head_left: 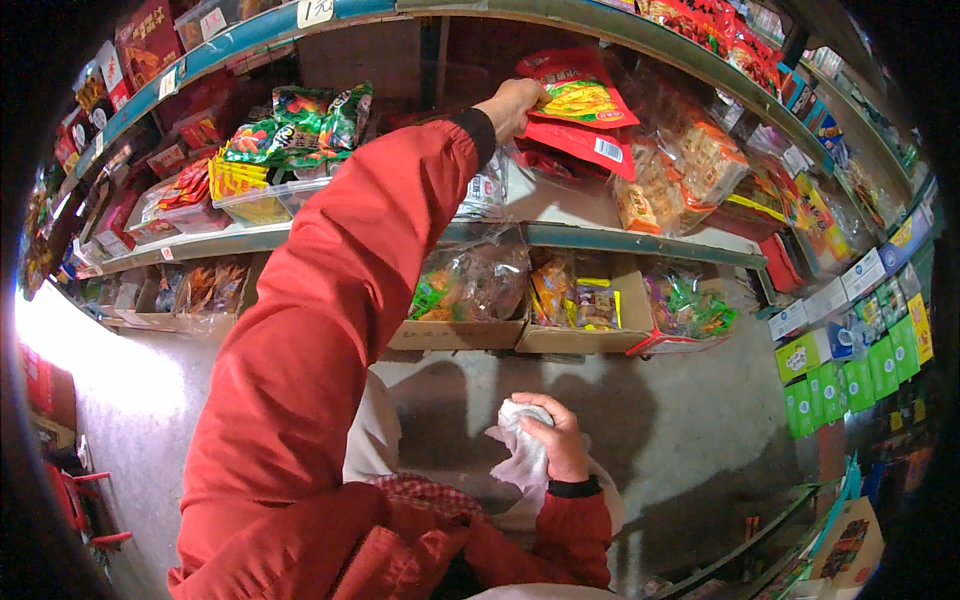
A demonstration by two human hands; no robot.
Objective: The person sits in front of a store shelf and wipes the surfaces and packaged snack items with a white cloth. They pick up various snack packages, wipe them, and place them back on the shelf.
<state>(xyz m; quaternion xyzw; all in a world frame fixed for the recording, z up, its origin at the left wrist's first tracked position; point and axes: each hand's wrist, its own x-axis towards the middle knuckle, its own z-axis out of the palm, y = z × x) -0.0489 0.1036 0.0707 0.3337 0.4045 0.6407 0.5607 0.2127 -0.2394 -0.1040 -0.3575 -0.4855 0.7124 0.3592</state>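
Observation:
My left hand (pixel 513 108) reaches up to the middle shelf (pixel 570 203), its fingers closed on the edge of a red snack bag (pixel 572 92) with a yellow food picture. Beneath that bag lies another red packet (pixel 585 143) with a white label. A crumpled white cloth (pixel 522 440) is gripped in my right hand (pixel 562 440), low in front of my body and away from the shelf. My left forearm crosses the view and covers part of the shelf behind it.
Green snack packs (pixel 300 130) stand left of my arm in plastic bins. Clear bags of wrapped bread (pixel 690 165) sit on the right. Below, cardboard boxes (pixel 585 340) hold bagged snacks. Green packages (pixel 860 385) line the far right; a metal rack (pixel 740 545) stands lower right.

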